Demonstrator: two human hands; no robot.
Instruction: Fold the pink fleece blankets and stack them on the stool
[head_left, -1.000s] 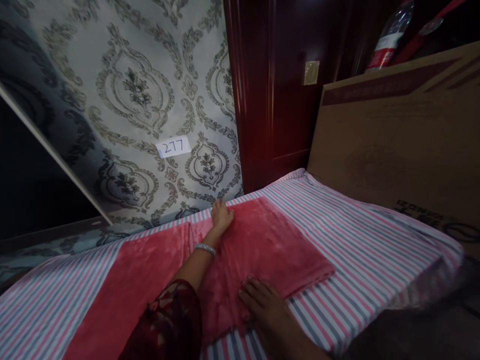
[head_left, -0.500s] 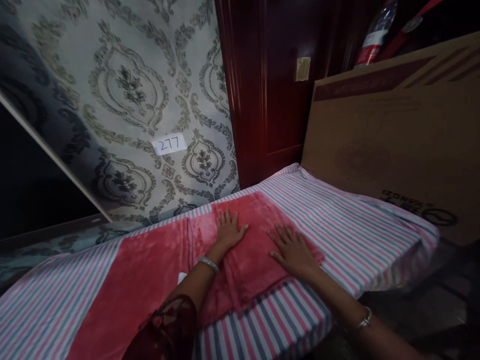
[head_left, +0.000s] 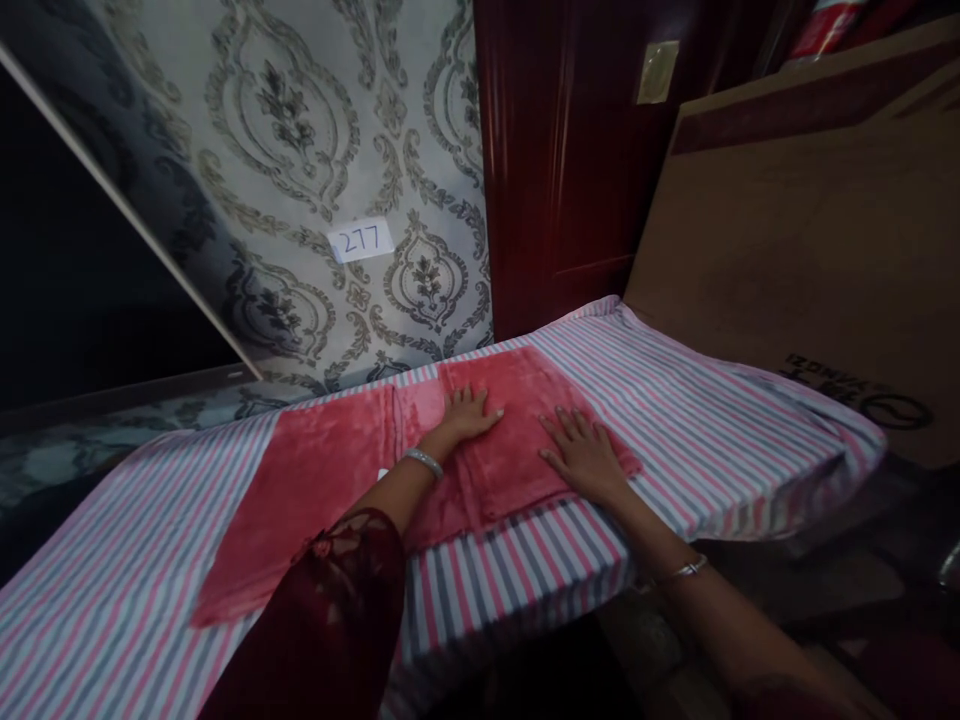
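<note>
A red plush cloth [head_left: 315, 480] lies across a table under a striped tablecloth [head_left: 675, 400]. Its right part is folded inward, and a paler pink strip shows between the two sides near the middle. My left hand [head_left: 466, 414] rests flat with spread fingers on the folded part, close to that strip. Further right, my right hand [head_left: 586, 458] presses palm down near the cloth's right edge, fingers apart. Neither hand grips the fabric. A small white patch, perhaps a tag, shows beside my left forearm, mostly hidden.
Patterned wallpaper bearing a paper label marked 277 [head_left: 362, 240] rises behind the table, next to a dark red wooden panel [head_left: 559, 180]. A large cardboard box [head_left: 795, 230] stands at the right. On the left is a dark panel with a pale edge [head_left: 127, 210].
The view has tilted down and shifted slightly left, so more of the table's front shows. Both hands stay flat on the red cloth in nearly the same places.
</note>
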